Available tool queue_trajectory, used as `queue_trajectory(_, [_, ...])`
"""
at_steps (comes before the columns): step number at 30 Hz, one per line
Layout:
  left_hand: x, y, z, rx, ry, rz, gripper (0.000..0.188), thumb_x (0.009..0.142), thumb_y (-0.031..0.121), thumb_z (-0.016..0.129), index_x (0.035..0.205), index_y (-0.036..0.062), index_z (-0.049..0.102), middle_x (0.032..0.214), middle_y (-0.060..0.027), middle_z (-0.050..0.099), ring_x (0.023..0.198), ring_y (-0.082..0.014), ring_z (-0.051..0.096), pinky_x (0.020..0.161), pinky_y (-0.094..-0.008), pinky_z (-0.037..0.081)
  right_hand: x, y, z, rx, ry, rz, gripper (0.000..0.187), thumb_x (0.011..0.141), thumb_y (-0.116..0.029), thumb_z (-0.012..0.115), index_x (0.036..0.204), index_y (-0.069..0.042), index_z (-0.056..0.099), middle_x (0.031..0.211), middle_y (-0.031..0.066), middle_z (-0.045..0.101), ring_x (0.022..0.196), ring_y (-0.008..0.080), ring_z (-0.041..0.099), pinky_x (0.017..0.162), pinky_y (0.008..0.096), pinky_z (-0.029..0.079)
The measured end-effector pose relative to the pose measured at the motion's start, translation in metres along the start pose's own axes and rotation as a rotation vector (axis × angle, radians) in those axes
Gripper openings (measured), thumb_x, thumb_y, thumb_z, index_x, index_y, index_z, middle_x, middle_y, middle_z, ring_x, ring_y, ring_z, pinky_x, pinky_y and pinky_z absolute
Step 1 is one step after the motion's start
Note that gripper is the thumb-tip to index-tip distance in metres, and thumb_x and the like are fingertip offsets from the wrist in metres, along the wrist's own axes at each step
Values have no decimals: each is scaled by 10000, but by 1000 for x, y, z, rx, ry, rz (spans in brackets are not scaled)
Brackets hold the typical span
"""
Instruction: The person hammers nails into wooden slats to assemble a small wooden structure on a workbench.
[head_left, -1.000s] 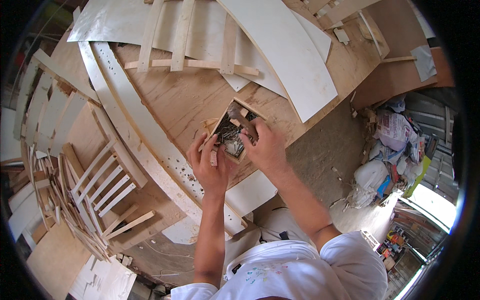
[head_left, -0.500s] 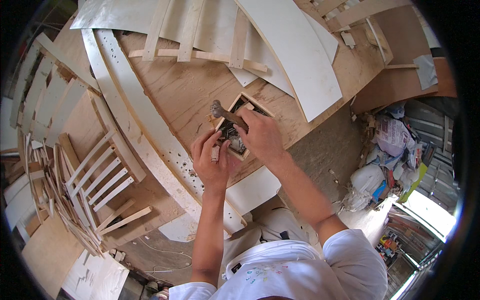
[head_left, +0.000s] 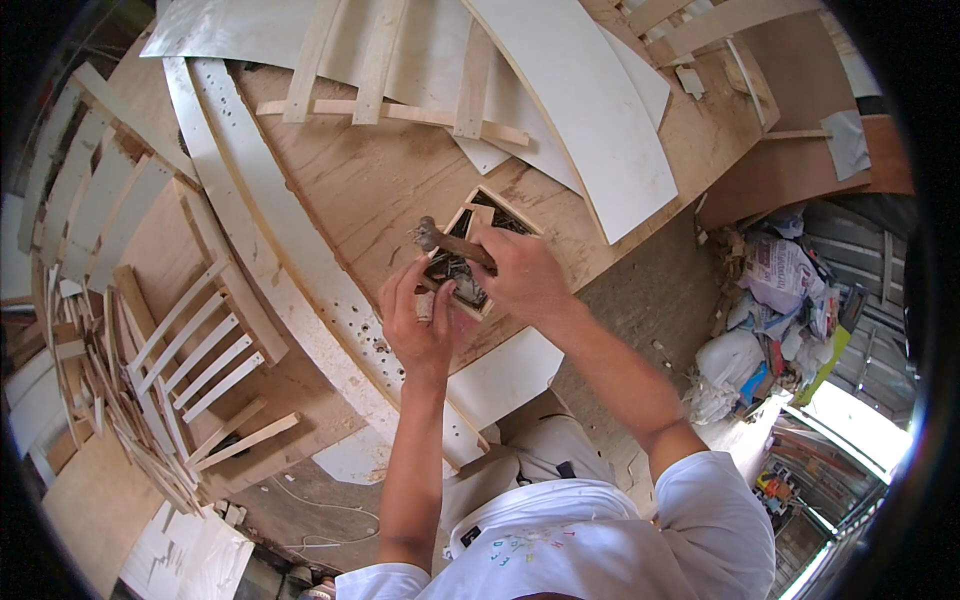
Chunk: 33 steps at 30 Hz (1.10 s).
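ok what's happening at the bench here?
A person leans over a plywood sheet. The right hand grips a wooden-handled hammer, its head raised just above a small open wooden box. The left hand rests at the box's near edge, fingers pinched beside it. Wooden slats lie to the left.

The person wears a white T-shirt [head_left: 590, 540] with short sleeves. The right sleeve [head_left: 715, 510] ends above the elbow and is wide and loose; the left sleeve [head_left: 385, 582] shows only as a small white edge at the bottom of the picture. On the chest of the shirt there is a small print [head_left: 520, 545] of pale coloured marks, too small to tell more. Both forearms are bare, with no watch, no bracelet and no gloves. The left hand [head_left: 418, 322] and the right hand [head_left: 525, 278] have no rings that can be seen. Below the shirt, light-coloured trousers [head_left: 540, 455] show, with a small dark spot on them.
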<state>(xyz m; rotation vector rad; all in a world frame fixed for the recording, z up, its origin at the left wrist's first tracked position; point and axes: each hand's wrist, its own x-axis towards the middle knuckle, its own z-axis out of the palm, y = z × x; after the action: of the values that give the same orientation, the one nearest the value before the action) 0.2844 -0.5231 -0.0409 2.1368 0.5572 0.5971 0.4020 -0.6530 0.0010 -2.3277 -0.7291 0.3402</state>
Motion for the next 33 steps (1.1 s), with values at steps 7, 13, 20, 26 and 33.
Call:
queue_trajectory(7, [-4,-1,1,-28,9,-50,459,872,38,846,1303,59,692,1256,-128,716,1105,-252,709,908,-365,601,-17,-4,-12,95,24,302,225,922,-162,737,1058,-13,638,869,214,707,852,402,730,738,485,563])
queue_trajectory(13, [-5,-4,2,-47,8,-73,438,874,29,844,1287,67,707,1283,-128,705,1116,-235,706,913,-356,607,-15,-14,-7,152,35,365,229,940,-188,726,1069,-14,652,908,218,732,870,412,733,767,490,566])
queue_trajectory(20, [-1,-4,-4,-143,-59,-149,410,892,7,815,1286,63,718,1303,-136,705,1149,-231,703,937,-354,601,-4,-17,5,233,-10,249,254,910,-186,759,1058,-16,643,903,219,729,884,438,721,775,513,563])
queue_trajectory(26, [-2,-10,-5,-180,-74,-140,413,900,-19,794,1301,51,726,1316,-143,700,1150,-227,706,947,-342,597,8,-17,21,134,-46,81,250,851,-103,813,1010,-17,639,848,184,721,818,397,731,709,460,562])
queue_trajectory(33, [-4,-12,-2,-201,-52,-123,406,897,-21,796,1290,43,718,1327,-157,696,1181,-236,698,956,-336,597,9,-11,15,84,-32,39,234,848,-72,795,951,8,600,788,197,684,774,417,711,682,460,552])
